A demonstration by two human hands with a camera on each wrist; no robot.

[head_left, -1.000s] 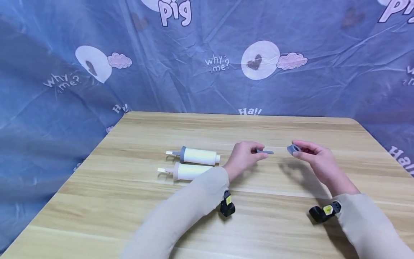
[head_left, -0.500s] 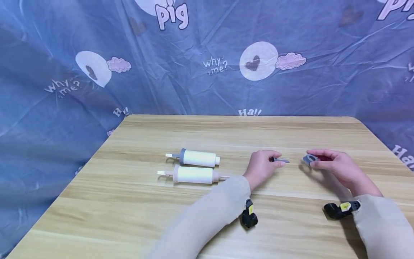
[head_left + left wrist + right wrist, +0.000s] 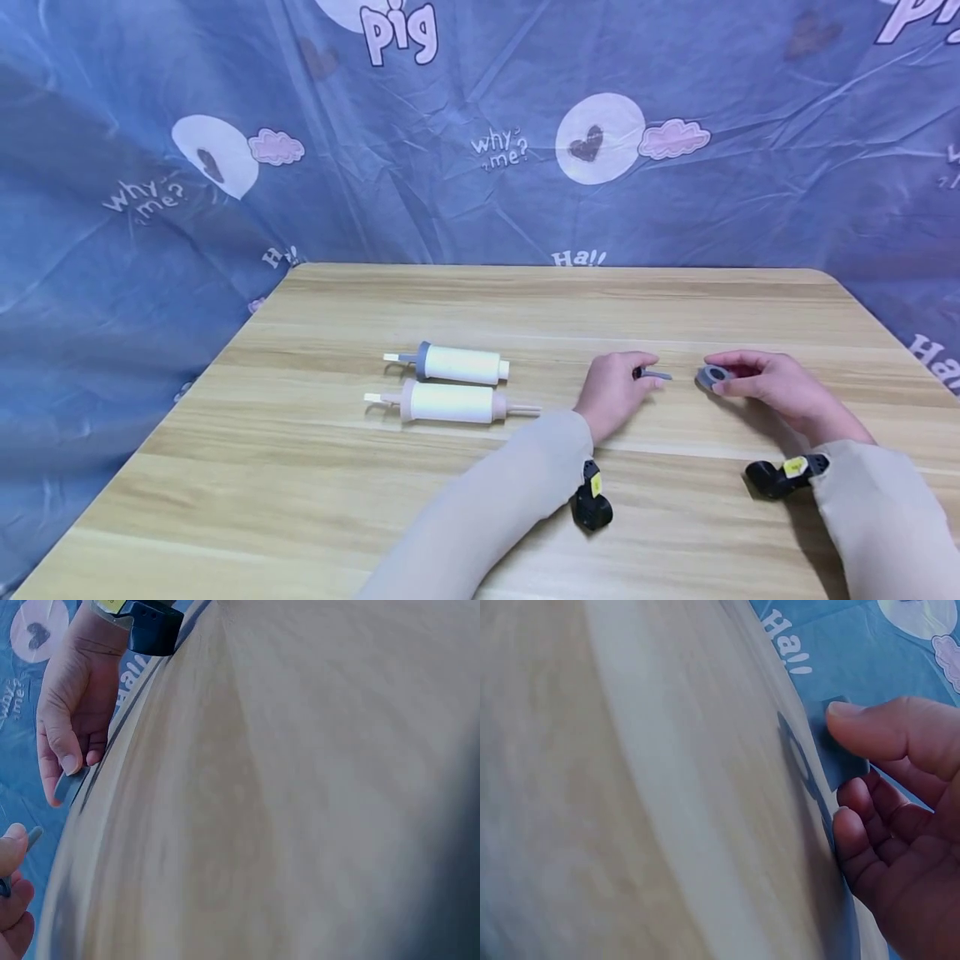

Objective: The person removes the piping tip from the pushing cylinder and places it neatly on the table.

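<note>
In the head view my left hand [image 3: 611,390] pinches a thin blue-grey strip [image 3: 660,376] between thumb and fingertips, its free end pointing right. My right hand [image 3: 783,396] holds a small blue-grey ring-shaped piece [image 3: 708,377] close over the table, its round hole showing. A short gap separates the two pieces. The right wrist view shows the thumb pressed on the ring piece [image 3: 844,754], with a ring-shaped shadow on the wood beside it. At the left edge of the left wrist view, the left fingers [image 3: 13,904] grip the strip [image 3: 34,837].
Left of my hands lie two white cylinders, one with a blue-grey flange and handle [image 3: 461,364], the other with pinkish-beige ends and a thin rod [image 3: 452,403]. They sit on a wooden table [image 3: 300,492]. Behind it hangs a blue printed cloth [image 3: 420,200].
Both hands have moved right and a little nearer the person, carrying their pieces. The ring piece has come down closer to the table. The beige cylinder's rod, earlier covered by the left arm, now shows.
</note>
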